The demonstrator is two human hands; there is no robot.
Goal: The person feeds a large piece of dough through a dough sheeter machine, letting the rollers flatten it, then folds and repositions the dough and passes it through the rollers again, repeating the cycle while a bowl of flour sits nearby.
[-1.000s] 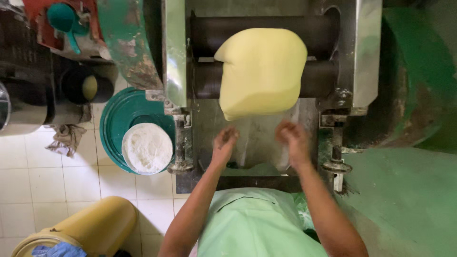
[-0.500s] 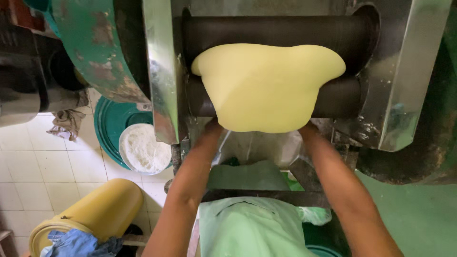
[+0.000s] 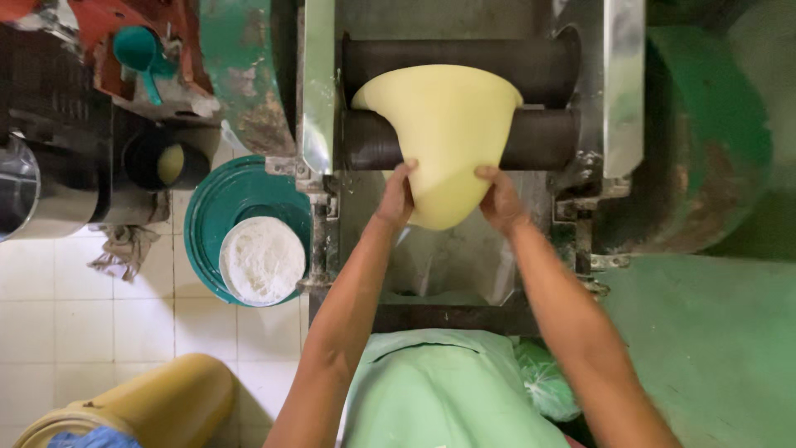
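My left hand (image 3: 396, 197) and right hand (image 3: 499, 199) grip the yellow dough sheet (image 3: 439, 133) draped over the lower roller (image 3: 464, 141); held this close, I judge my fingers could get drawn in.

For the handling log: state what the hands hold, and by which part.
Both hands hold the pale yellow dough sheet that drapes over the dark rollers. Left hand grips its lower left edge, right hand its lower right edge.
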